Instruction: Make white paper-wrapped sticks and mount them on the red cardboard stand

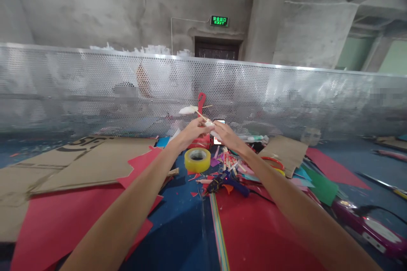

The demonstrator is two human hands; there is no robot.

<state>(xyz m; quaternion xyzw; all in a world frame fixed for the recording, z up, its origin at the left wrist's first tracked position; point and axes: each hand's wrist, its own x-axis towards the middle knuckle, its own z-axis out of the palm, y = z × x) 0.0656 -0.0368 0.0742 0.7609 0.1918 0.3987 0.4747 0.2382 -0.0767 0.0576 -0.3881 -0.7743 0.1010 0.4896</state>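
Out in front of me, over the worktable, my left hand (194,130) and my right hand (225,134) meet with fingers closed. Between them is a small white piece (210,124), pinched by the fingertips and partly hidden by them. A thin wooden stick (202,115) slants up and left from my left fingertips. Near its far end shows a soft-looking white piece (188,110); I cannot tell how they join. Just behind my hands rises a red curved cut-out (201,100) with another thin stick beside it. A lit phone (218,140) is partly covered by my right hand.
Below my hands lie a yellow tape roll (187,161) and a blue glue gun (233,183) among paper scraps. Cardboard (95,163) and red paper (73,216) cover the left. At right are green paper (321,186) and a purple device (365,228). A perforated metal panel (270,97) stands behind.
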